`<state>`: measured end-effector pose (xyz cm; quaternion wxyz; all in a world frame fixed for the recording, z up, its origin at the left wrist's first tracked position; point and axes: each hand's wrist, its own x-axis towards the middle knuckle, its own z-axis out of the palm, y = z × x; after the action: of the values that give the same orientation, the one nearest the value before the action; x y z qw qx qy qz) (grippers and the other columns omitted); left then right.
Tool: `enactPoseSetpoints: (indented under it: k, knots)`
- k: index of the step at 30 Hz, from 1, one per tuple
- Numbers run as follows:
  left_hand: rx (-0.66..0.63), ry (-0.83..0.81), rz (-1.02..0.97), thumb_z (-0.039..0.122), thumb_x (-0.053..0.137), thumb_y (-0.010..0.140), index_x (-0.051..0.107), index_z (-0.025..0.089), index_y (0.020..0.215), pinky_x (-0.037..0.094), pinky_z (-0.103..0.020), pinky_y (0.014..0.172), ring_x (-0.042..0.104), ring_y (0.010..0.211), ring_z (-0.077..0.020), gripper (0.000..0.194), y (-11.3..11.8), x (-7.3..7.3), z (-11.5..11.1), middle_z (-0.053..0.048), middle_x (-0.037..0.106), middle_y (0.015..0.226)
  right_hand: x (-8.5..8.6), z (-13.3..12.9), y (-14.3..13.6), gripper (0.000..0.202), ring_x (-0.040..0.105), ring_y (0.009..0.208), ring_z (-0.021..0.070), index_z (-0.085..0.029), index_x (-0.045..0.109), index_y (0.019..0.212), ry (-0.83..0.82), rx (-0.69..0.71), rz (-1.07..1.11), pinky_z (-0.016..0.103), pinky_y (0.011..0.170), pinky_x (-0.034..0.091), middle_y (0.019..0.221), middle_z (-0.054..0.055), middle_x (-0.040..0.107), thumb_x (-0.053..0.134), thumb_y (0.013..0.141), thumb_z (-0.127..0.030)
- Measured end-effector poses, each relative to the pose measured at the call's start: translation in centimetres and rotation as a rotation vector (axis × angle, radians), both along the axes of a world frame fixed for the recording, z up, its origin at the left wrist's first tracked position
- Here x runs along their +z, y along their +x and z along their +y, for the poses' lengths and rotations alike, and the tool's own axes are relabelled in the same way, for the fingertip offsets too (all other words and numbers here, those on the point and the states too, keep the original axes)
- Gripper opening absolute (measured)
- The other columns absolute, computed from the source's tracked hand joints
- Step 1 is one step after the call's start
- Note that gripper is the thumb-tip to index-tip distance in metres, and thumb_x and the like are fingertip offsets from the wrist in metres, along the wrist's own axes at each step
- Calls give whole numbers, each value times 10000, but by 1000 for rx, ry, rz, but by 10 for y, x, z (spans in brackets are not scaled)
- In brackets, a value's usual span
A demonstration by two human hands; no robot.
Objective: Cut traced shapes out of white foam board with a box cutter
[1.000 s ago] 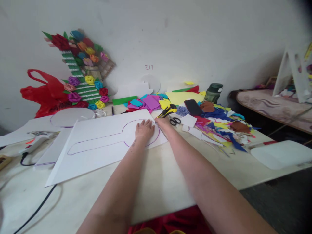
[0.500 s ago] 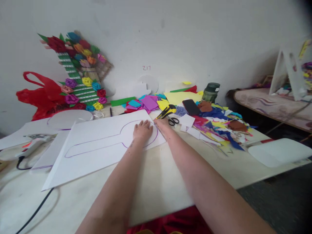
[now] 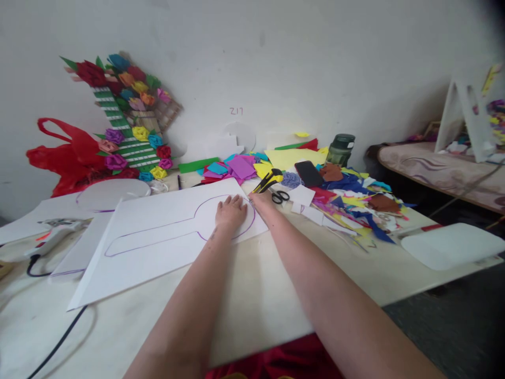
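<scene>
A large white sheet [image 3: 138, 268] lies at an angle on the table, drawn with a purple outline of a circle joined to a long rounded strip. My left hand [image 3: 232, 211] presses flat on the circle with its fingers spread. At the sheet's right edge, beside the circle, my right hand [image 3: 261, 200] is closed around a yellow and black utility knife [image 3: 268, 180]. The knife's handle points up and to the right; its blade tip is too small to make out. Just right of this hand lie black-handled scissors [image 3: 280, 197], touched by neither hand.
Coloured scraps [image 3: 351, 189], a phone [image 3: 308, 173] and a dark green bottle [image 3: 341, 149] sit to the right. A glue gun [image 3: 53, 239] with a black cable lies left. Behind are a red bag [image 3: 67, 155] and paper-flower decoration [image 3: 130, 121]. A translucent white container [image 3: 453, 246] stands at the right edge.
</scene>
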<state>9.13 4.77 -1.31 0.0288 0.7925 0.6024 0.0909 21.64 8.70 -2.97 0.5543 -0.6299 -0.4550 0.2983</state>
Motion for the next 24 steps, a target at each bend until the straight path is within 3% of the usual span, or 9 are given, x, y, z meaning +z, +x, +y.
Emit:
enactPoseSetpoints:
  k: [7,24]
  knots:
    - [-5,11,-7,415,244,910,395,263,1356,197,-478,1089,226,1357,-210,495,0,-1,0,39,300,1477,5,-5,-1,62,637,750,205,-155,586,642,14,-13,-38,284,684,481,730,91,673,574,614,-209]
    - [-9,21,10,408,247,910,415,284,1335,203,-469,1084,232,1352,-211,473,0,-2,1,34,326,1468,-13,13,1,96,581,608,162,-181,572,647,87,14,83,254,565,450,616,21,612,566,586,-255]
